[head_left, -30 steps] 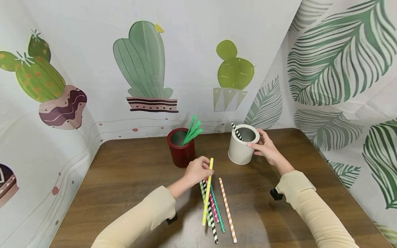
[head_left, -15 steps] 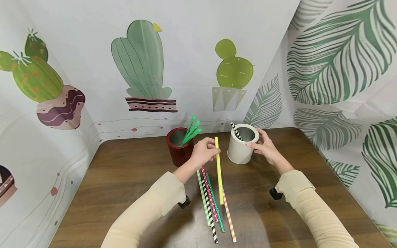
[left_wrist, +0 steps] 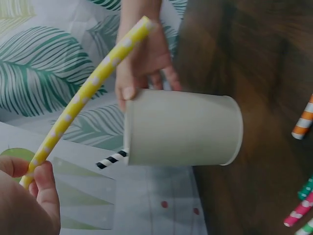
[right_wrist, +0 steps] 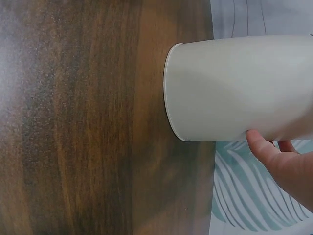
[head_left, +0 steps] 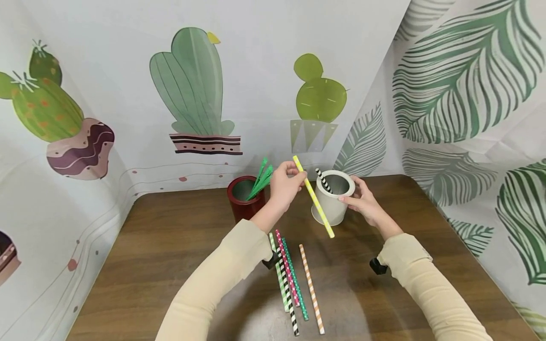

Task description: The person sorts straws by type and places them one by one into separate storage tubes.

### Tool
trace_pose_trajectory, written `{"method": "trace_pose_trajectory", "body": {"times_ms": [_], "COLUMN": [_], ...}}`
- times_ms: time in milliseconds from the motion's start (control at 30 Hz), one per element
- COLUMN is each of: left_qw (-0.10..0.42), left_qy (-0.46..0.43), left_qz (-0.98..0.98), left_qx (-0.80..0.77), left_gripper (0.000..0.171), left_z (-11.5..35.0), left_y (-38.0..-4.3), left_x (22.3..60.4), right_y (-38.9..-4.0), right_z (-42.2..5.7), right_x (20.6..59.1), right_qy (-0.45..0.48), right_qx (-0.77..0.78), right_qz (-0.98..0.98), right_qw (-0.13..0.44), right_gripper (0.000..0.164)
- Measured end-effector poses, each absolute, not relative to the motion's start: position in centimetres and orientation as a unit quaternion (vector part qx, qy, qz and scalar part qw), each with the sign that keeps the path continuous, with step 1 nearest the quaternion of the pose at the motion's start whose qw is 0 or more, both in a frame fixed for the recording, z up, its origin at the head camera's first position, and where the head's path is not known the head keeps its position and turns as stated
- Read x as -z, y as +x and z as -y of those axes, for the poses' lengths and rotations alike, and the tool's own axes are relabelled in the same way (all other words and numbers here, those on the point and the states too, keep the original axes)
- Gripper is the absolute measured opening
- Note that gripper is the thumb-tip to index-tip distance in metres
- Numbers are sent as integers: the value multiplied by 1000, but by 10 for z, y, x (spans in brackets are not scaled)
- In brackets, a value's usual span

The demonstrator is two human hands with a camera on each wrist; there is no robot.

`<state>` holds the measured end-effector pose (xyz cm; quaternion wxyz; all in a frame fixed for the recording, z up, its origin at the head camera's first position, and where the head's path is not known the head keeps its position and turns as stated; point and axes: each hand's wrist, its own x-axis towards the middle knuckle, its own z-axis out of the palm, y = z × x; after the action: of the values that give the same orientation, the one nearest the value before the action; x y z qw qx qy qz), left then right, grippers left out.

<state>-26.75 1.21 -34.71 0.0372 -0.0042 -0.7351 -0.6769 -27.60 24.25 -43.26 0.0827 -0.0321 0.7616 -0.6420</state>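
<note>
My left hand [head_left: 285,185] pinches a yellow paper straw with white dots [head_left: 317,204] near its upper end, between thumb and fingers. The straw slants down to the right, overlapping the white can [head_left: 334,208] in the head view. In the left wrist view the dotted straw [left_wrist: 73,108] stands apart from the can [left_wrist: 183,128]. My right hand [head_left: 366,204] holds that can at its right side, thumb near the rim. A black-and-white striped straw [head_left: 323,180] leans inside the can. In the right wrist view, the can [right_wrist: 230,88] stands upright on the table.
A dark red can [head_left: 245,209] holding several green straws [head_left: 261,183] stands to the left, partly behind my left hand. Nearer me lie light green, black-striped, pink and teal straws [head_left: 295,279], with an orange striped straw [head_left: 313,290] beside them. A printed cloth [head_left: 256,94] hangs behind the table.
My left hand has lifted the yellow straw from over the other straws, up and right toward the white can, and its lower end has swung right. My right hand stays on the can.
</note>
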Motion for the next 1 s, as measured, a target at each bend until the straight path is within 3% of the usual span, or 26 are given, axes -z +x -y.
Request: {"method": "trace_pose_trajectory", "body": {"times_ms": [700, 1000], "left_qw": [198, 197], "left_qy": [53, 45], "left_qz": [709, 727], "left_qx": [674, 656], "left_gripper": [18, 18], "left_z": [-32, -45], "left_y": [-293, -297], "left_x": [314, 329], "right_y": [-278, -277], "right_z": [-242, -242], "right_x": [434, 434], "right_qy": [-31, -30], "right_qx": [650, 647], "right_qz": [-755, -758], "right_qw": [81, 77], "right_gripper": [81, 80]}}
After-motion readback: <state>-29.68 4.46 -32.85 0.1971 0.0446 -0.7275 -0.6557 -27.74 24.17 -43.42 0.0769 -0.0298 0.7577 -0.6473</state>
